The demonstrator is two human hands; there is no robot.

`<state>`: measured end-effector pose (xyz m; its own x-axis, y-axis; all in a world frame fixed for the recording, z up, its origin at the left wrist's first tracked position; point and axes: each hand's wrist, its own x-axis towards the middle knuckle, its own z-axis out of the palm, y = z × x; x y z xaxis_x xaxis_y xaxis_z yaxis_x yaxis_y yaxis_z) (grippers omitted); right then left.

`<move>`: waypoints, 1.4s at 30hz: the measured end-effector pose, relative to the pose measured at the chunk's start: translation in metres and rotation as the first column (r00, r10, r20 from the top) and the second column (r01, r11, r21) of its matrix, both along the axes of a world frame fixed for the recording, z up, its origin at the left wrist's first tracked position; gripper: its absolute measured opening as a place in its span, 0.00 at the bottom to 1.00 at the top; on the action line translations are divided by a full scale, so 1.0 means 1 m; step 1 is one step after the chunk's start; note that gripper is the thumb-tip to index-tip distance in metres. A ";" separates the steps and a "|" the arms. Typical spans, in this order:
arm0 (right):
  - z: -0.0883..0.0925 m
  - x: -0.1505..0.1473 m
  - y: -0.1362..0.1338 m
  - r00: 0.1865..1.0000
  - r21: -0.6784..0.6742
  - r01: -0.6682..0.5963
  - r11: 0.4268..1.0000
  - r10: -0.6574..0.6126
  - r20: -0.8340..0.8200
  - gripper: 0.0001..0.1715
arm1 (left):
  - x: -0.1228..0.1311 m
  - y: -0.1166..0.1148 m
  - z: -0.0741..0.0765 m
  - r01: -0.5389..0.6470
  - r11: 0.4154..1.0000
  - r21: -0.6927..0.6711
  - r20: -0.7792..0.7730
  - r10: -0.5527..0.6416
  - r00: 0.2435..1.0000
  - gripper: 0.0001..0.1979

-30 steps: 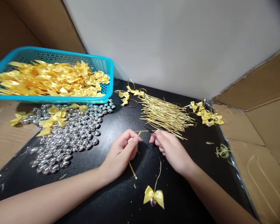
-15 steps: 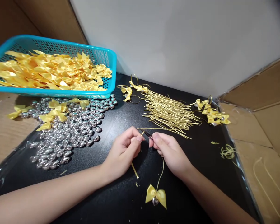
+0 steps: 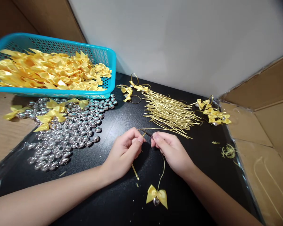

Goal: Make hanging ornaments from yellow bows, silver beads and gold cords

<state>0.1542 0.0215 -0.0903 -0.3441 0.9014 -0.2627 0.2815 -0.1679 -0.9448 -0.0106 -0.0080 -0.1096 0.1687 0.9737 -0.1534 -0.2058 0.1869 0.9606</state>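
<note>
Near the middle of the black table, my left hand (image 3: pixel 126 150) is closed, its thumb and forefinger pinching a flat gold cord (image 3: pixel 135 172) whose cut end hangs below the fist. My right hand (image 3: pixel 171 150) is closed too, gripping a thin dark pointed tool (image 3: pixel 148 134) whose tip reaches towards the left fingertips. A thin yellow thread (image 3: pixel 162 172) runs from beneath the right hand down to a yellow ribbon bow (image 3: pixel 163 197) with a silver heart bead (image 3: pixel 156 201). The right fingers hide how the thread is held.
A turquoise basket (image 3: pixel 68 91) full of yellow bows stands at the back left. Silver beads (image 3: pixel 61 135) spread in front of it, a few bows on top. Cut gold cords (image 3: pixel 169 113) lie beyond my hands, between finished looped bows (image 3: pixel 213 114). Tangled thread (image 3: pixel 229 151) is at right.
Both hands stay almost in place. The dark tool, which showed two separate thin lines, now appears as a single line. The whole view has shifted slightly.
</note>
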 end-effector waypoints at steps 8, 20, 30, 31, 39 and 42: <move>0.002 0.001 0.003 1.000 0.035 -0.007 0.999 0.006 0.028 0.27 | 0.000 -0.001 0.001 0.004 1.000 0.005 0.008 -0.004 1.000 0.14; 0.001 0.003 0.002 1.000 0.045 -0.018 0.999 0.018 0.010 0.26 | 0.000 -0.001 0.000 0.011 1.000 0.011 0.015 -0.011 1.000 0.14; 0.004 0.001 0.002 1.000 0.024 -0.015 1.000 0.015 0.024 0.24 | -0.001 0.000 -0.002 0.028 0.999 0.038 0.012 -0.029 1.000 0.14; 0.004 0.001 0.002 1.000 0.023 -0.014 1.000 0.014 0.023 0.24 | 0.000 0.000 -0.003 0.027 0.999 0.037 0.013 -0.027 1.000 0.14; 0.004 0.000 0.000 0.998 0.059 -0.015 0.998 0.011 0.067 0.24 | 0.000 0.000 -0.002 0.023 0.999 0.032 0.020 -0.024 1.000 0.15; 0.003 0.001 0.001 0.998 0.067 -0.009 0.998 0.004 0.067 0.24 | -0.001 0.000 -0.001 0.023 0.999 0.034 0.020 -0.024 1.000 0.15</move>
<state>0.1554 0.0220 -0.0871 -0.3336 0.9158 -0.2239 0.3452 -0.1024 -0.9329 -0.0112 -0.0083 -0.1110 0.1945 0.9739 -0.1168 -0.2217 0.1596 0.9620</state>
